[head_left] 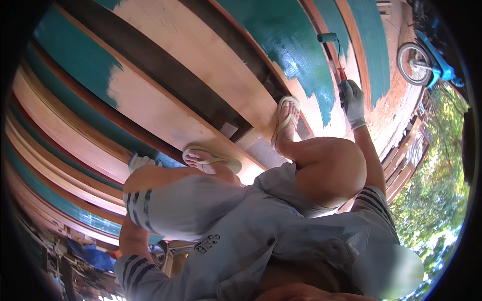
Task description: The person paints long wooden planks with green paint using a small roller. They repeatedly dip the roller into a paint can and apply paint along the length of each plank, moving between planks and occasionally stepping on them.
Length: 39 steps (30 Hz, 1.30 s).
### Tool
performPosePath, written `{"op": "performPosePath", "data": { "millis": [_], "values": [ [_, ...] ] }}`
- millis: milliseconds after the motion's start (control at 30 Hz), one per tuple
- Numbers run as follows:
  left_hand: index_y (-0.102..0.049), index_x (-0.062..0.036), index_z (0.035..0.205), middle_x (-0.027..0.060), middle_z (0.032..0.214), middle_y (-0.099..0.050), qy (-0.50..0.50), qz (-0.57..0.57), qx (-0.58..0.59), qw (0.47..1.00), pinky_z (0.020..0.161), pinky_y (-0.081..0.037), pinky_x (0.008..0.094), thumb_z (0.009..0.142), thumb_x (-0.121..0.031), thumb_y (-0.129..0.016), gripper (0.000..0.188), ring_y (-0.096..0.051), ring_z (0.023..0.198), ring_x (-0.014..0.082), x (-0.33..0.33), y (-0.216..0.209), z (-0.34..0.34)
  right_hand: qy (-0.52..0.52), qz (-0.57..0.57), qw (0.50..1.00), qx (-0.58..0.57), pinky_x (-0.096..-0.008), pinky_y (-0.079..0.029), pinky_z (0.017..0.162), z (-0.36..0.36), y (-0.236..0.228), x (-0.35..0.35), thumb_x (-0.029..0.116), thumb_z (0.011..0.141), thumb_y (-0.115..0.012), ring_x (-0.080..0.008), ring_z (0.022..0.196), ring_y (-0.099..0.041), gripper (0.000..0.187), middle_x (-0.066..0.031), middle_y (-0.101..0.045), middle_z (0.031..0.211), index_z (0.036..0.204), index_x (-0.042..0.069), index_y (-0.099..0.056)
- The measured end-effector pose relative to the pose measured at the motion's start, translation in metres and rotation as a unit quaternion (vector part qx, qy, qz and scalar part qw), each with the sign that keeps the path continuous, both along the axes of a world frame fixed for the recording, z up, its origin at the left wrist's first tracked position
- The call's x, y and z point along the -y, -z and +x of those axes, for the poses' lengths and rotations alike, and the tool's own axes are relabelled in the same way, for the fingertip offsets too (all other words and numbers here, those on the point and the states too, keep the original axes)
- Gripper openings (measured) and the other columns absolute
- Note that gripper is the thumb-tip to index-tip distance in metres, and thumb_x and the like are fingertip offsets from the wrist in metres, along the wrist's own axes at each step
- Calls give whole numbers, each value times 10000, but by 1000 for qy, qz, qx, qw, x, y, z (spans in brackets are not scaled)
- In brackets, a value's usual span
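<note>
In my right hand (354, 103), gloved in white with a dark palm, is a small paint roller (328, 37) with a red handle. Its wire frame points away from me, and the green-coated roller head lies over a half-painted plank. Fresh green paint (296, 50) shines on the plank to its left, with a ragged edge against bare wood. My left hand (143, 162), in a white glove, rests low beside my left knee against the planks. Part of it is hidden by the knee, but the visible fingers look apart and hold nothing I can see.
Long planks (165, 108), some bare and some partly green, lie side by side with dark gaps between. My feet in flip-flops (213, 159) stand on them. A blue two-wheeler (436, 60) stands at the far right, near stacked timber (401, 173) and foliage.
</note>
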<state>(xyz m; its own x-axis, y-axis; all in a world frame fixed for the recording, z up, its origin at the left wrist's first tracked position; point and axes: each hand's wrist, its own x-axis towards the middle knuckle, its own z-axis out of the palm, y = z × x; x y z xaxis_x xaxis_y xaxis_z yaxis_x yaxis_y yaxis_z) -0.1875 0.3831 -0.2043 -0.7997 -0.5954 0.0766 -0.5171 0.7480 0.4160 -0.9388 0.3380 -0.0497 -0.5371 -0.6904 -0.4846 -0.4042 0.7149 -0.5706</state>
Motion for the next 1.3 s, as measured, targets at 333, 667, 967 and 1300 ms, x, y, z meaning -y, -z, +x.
{"op": "performPosePath", "data": {
  "millis": [333,667,967,1300],
  "values": [
    [-628,-121,797,87,871,-638,11,31,47,998,975,-493,534,838,-243,-788,206,-635,897,346,-11,9,-4,25,6,999,23,-285,-429,522,36,7,3,321,1119,-597,-85,561,-542,329,-3,-605,691,1021,35,-725],
    [-634,-120,814,85,884,-643,-55,69,199,976,948,-488,526,845,-226,-790,190,-635,903,346,-3,-50,1,-169,31,983,66,-467,-532,745,53,95,40,390,1100,-593,-331,794,-714,344,-143,-714,817,1106,68,-713],
    [-653,-100,846,103,883,-658,-74,94,194,974,863,-475,525,864,-152,-783,141,-626,866,365,125,-89,-102,-289,-62,953,-64,-495,-558,716,33,124,13,399,1080,-590,-384,826,-736,320,-133,-762,881,1202,137,-728],
    [-636,-70,819,94,785,-583,19,55,101,993,742,-449,468,914,-92,-764,161,-584,779,338,284,-75,-273,-194,-114,973,-59,-478,-564,649,29,112,-46,295,1032,-699,-373,752,-741,299,-171,-769,895,1242,90,-754]
  ]
}}
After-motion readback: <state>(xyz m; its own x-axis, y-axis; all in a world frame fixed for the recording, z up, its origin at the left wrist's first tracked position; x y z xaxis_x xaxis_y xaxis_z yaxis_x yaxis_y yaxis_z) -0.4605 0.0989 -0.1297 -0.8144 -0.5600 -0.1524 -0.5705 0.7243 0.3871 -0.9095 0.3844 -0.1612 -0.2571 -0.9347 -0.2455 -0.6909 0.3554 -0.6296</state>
